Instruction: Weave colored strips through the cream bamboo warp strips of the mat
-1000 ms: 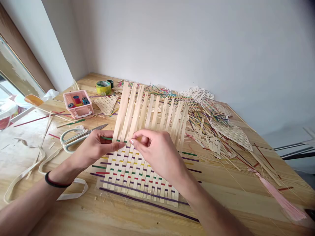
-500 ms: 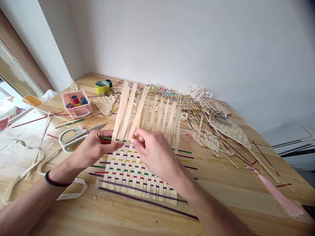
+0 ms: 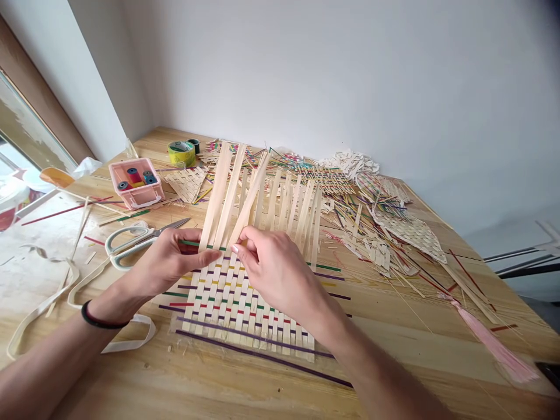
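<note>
A mat woven of pale bamboo strips [image 3: 223,297] lies in front of me, crossed by thin purple, green, red and yellow strips. Its upper strips stand up loose and fan away from me. My left hand [image 3: 170,259] grips the mat's left edge, thumb on top and fingers underneath, by the end of a green strip [image 3: 191,242]. Pinched between the thumb and forefinger of my right hand [image 3: 273,265] is one pale upright strip [image 3: 250,201], which leans to the right. My right hand covers part of the weave.
White-handled scissors [image 3: 131,242] lie left of the mat, near a pale ribbon [image 3: 140,338]. Beyond are a pink box [image 3: 139,195] of thread spools and yellow tape [image 3: 181,154]. Loose strips and woven pieces [image 3: 409,233] cover the right back; a pink tassel [image 3: 490,341] lies right.
The pinched strip's upper end tilts slightly further right. Both hands keep nearly the same places and grips on the mat.
</note>
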A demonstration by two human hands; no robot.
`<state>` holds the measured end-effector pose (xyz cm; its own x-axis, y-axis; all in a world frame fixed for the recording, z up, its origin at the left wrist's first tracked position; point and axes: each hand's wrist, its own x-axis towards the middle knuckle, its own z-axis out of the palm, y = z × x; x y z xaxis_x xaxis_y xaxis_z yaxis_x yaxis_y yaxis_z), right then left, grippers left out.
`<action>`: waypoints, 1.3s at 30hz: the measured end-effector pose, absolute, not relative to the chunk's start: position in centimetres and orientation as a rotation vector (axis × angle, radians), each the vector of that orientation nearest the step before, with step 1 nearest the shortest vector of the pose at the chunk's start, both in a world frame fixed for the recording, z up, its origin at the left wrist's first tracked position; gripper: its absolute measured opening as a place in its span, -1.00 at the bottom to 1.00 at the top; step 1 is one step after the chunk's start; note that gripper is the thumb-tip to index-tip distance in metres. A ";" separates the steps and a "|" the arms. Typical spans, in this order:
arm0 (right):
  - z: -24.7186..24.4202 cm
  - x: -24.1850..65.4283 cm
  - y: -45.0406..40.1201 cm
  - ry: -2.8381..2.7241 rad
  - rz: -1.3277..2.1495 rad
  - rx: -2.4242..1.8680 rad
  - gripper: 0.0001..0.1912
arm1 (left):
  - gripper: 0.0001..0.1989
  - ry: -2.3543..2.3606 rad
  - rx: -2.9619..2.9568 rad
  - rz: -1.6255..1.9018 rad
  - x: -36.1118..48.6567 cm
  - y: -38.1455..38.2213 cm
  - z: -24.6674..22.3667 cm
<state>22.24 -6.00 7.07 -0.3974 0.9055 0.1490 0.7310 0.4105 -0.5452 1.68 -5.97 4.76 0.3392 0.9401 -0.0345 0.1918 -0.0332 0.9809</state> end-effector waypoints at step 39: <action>2.6 39.5 -8.5 -1.644 0.629 -1.619 -0.54 | -0.73 1.137 1.259 0.878 -0.4 -5.6 2.7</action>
